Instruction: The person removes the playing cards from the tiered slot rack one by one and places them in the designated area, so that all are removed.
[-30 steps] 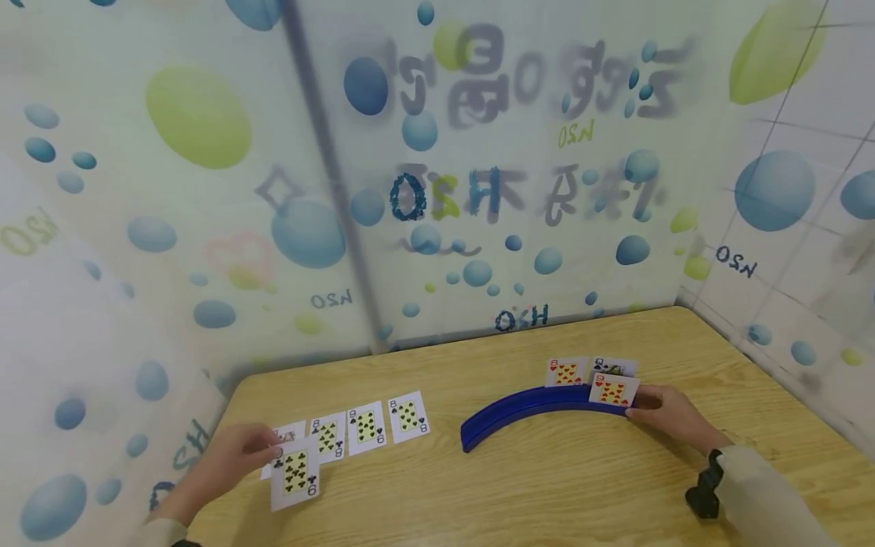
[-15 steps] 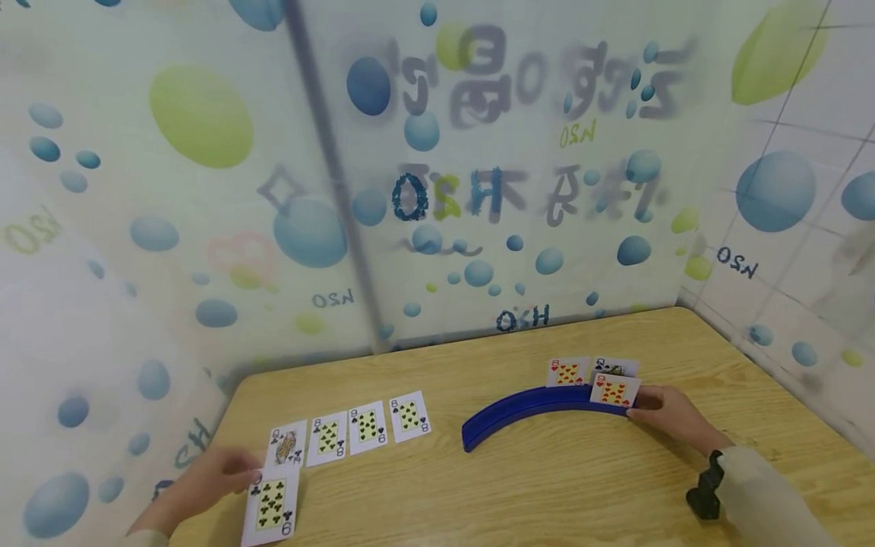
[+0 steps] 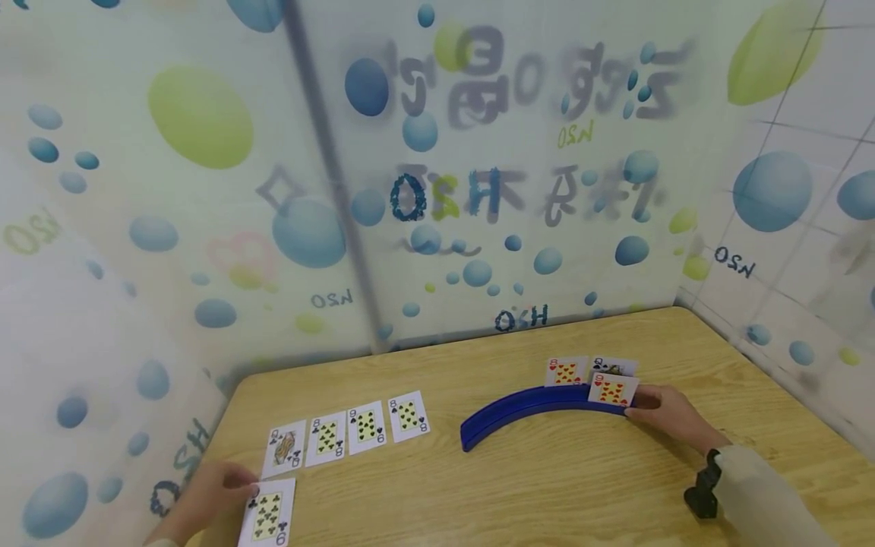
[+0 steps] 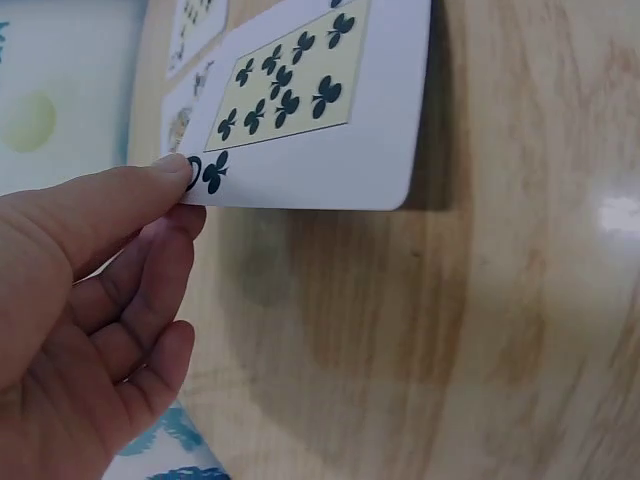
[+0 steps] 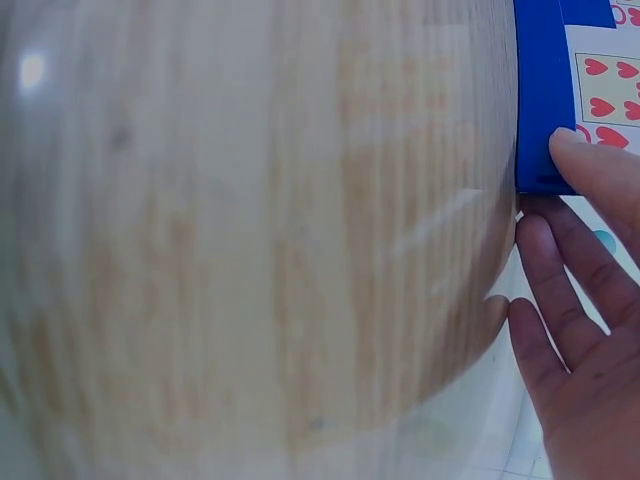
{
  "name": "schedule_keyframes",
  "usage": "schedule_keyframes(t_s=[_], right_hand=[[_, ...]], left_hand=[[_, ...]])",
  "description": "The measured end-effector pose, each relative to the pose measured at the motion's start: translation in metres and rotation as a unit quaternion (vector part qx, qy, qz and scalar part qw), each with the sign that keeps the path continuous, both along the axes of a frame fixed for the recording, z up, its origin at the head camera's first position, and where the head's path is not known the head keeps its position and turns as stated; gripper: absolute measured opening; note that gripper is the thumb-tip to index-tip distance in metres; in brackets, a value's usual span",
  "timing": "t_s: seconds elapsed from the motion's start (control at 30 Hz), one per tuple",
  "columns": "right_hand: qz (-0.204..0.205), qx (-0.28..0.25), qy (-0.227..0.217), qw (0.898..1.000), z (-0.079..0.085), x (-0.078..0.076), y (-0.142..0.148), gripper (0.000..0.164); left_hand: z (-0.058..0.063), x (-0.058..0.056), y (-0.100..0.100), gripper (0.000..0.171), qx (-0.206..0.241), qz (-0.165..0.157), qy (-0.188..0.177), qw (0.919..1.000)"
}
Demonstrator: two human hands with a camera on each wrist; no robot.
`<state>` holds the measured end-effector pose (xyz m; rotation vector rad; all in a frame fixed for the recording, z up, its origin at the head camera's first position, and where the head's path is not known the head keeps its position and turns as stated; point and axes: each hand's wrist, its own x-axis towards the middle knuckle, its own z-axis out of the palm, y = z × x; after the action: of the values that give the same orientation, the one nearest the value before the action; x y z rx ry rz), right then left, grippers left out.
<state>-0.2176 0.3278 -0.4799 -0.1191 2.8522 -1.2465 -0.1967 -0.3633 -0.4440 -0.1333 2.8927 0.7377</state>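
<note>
Between thumb and fingers, my left hand (image 3: 215, 494) pinches the top left corner of a nine of clubs playing card (image 3: 268, 515). In the left wrist view, the card's edge (image 4: 300, 190) is tilted over the wood, casting a shadow. My right hand (image 3: 666, 418) grips the right end of a curved blue card holder (image 3: 526, 403), thumb on its front near the nine of hearts (image 3: 613, 390). Also standing in the holder are an eight of hearts (image 3: 567, 371) and, partly hidden behind the nine, a black queen (image 3: 615, 366).
A face-up row runs along the left of the wooden table (image 3: 437, 486): queen of clubs (image 3: 283, 448), eight of clubs (image 3: 326, 438), nine of spades (image 3: 367, 427) and eight of spades (image 3: 408, 416). Bubble-patterned walls (image 3: 478, 228) enclose the table's back and sides.
My left hand has carried the nine of clubs down and left toward the near edge, uncovering the queen of clubs. My right hand and the card holder have stayed put.
</note>
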Motion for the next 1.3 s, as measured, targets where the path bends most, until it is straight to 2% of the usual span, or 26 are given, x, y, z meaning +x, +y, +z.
schedule_keyframes(t_s=[0.23,0.37,0.67,0.8,0.93,1.07,1.3], right_hand=[[0.007,-0.002,0.004,1.000,0.000,0.000,0.000,0.053],[0.008,-0.003,0.006,1.000,0.001,0.000,-0.001,0.053],[0.007,0.000,0.009,1.000,0.004,0.002,-0.002,0.051],[0.006,-0.001,0.010,1.000,0.006,0.004,-0.003,0.049],[0.004,-0.004,0.012,1.000,0.006,0.005,-0.004,0.048],[0.004,-0.002,0.012,1.000,0.006,0.005,-0.004,0.048],[0.002,-0.001,0.007,1.000,0.006,0.004,-0.004,0.048]], left_hand=[[-0.011,0.000,-0.002,0.022,-0.008,0.025,-0.013,0.9996],[-0.015,0.000,-0.001,0.021,0.003,0.041,-0.038,0.9984],[-0.016,0.005,0.004,0.013,0.029,0.025,-0.010,0.9992],[-0.019,0.005,0.004,0.010,0.020,0.020,0.006,0.9996],[-0.020,0.002,0.006,0.012,0.005,0.025,0.005,0.9997],[-0.020,0.000,0.008,0.012,0.004,0.033,-0.010,0.9994],[-0.022,0.001,0.009,0.010,0.000,0.029,-0.007,0.9996]])
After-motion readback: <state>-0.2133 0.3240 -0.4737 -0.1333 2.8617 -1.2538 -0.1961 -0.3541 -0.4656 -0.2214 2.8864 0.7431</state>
